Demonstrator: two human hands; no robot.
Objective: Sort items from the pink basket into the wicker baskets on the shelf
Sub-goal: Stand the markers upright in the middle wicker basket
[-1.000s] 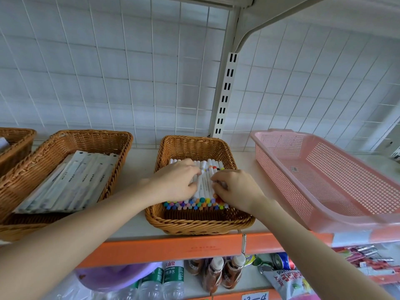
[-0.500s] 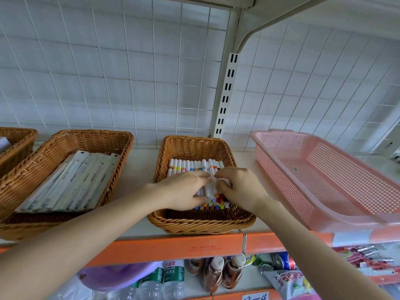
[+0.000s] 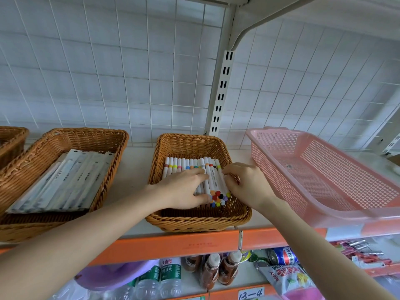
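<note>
Pink basket (image 3: 279, 174) is sitting right of the wicker basket (image 3: 194, 223) holding the markers (image 3: 213, 180) (coloured caps toward camera). Left hand (image 3: 184, 189) is pressing straight fingers on the row; right hand (image 3: 249, 185) is curling fingertips against its edge, grip unclear.

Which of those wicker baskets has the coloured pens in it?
The small wicker basket beside the pink basket, where the left hand and right hand touch the pens. The wider wicker basket to its left holds long white packets instead.
</note>
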